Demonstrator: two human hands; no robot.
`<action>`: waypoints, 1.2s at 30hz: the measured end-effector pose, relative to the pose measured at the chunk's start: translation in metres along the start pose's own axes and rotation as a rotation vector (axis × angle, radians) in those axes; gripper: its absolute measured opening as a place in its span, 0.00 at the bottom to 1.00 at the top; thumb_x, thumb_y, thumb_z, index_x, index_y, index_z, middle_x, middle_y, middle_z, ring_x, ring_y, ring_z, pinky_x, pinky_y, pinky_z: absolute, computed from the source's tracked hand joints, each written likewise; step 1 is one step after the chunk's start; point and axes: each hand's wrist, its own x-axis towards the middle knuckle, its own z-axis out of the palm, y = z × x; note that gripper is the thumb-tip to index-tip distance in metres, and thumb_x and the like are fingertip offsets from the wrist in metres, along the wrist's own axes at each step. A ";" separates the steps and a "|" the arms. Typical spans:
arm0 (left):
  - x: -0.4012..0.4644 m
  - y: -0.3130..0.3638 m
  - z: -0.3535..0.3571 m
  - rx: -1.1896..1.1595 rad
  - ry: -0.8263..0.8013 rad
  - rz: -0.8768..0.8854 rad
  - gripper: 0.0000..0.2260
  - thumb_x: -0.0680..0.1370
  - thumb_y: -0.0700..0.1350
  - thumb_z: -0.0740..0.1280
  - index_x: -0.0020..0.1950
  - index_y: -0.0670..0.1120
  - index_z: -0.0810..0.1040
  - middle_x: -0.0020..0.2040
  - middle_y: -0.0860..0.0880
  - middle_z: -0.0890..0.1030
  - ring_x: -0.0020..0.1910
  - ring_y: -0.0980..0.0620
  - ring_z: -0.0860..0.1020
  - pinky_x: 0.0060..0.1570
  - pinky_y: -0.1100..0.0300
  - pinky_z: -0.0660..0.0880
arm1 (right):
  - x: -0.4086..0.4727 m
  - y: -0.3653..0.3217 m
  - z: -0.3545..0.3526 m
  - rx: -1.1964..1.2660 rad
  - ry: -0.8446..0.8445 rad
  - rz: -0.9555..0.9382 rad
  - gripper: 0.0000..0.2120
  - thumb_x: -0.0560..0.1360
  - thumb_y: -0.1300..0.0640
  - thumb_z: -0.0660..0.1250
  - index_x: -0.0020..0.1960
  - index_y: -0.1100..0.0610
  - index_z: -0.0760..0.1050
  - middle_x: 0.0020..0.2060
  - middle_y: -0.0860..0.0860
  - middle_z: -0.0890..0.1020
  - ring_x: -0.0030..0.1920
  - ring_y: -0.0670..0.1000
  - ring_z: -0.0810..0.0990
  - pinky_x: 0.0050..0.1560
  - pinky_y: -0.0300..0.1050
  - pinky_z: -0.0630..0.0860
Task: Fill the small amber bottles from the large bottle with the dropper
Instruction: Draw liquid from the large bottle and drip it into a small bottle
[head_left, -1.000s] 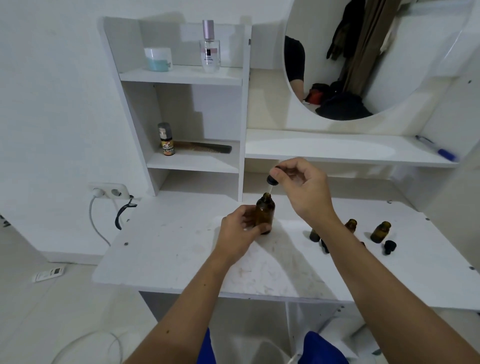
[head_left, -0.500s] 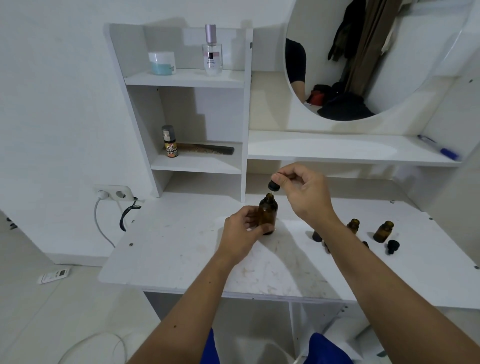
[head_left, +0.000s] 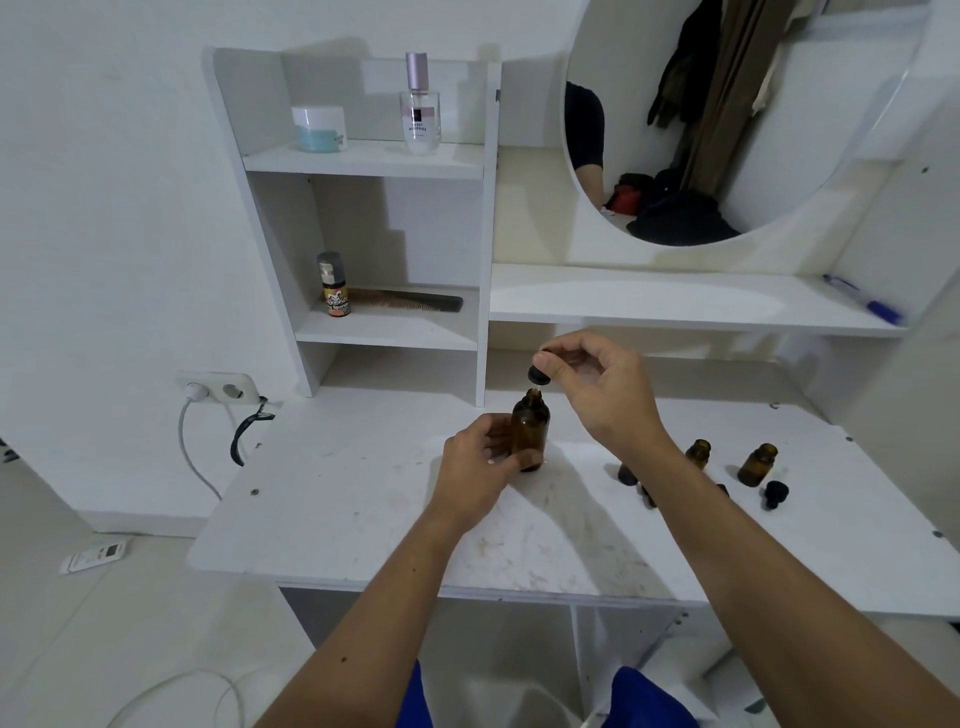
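A: Which step does the person appear to be on?

B: Drawing from the source, by the look of it. The left hand (head_left: 480, 470) curls its grip round the large bottle (head_left: 530, 434), standing upright on the counter (head_left: 337, 509). Directly above the bottle's open neck, the right hand (head_left: 597, 389) pinches the dropper (head_left: 537, 376) by its black bulb, its tip at or just inside the mouth.

A: And the next move?

B: Probably a release of the bulb to load it, then a steady carry rightward to a small neck, which is a narrow target.

A: How many of each, going left to right?

B: One large bottle and one dropper. Two small amber bottles (head_left: 697, 453) stand clear; the right forearm hides at least one more dark shape. One loose black cap (head_left: 775, 492) lies at the far right.
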 end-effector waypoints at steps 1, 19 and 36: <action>0.000 0.000 0.000 0.000 0.003 -0.002 0.23 0.70 0.45 0.82 0.63 0.47 0.81 0.54 0.53 0.87 0.54 0.56 0.85 0.61 0.52 0.81 | 0.000 0.000 0.000 0.005 -0.002 0.003 0.03 0.77 0.56 0.78 0.50 0.53 0.85 0.44 0.45 0.88 0.47 0.43 0.86 0.53 0.33 0.80; -0.004 0.002 0.002 0.040 0.024 0.004 0.24 0.70 0.47 0.82 0.65 0.50 0.81 0.56 0.53 0.86 0.57 0.54 0.84 0.62 0.51 0.81 | 0.005 -0.032 -0.031 0.148 0.185 -0.118 0.08 0.80 0.59 0.74 0.56 0.62 0.84 0.48 0.56 0.89 0.50 0.52 0.88 0.57 0.42 0.82; -0.053 0.036 0.072 0.138 0.176 0.340 0.19 0.76 0.52 0.77 0.64 0.52 0.79 0.55 0.56 0.82 0.54 0.54 0.81 0.51 0.65 0.79 | -0.038 -0.004 -0.118 0.069 0.392 -0.047 0.05 0.80 0.60 0.74 0.55 0.60 0.84 0.43 0.43 0.87 0.45 0.38 0.87 0.52 0.32 0.79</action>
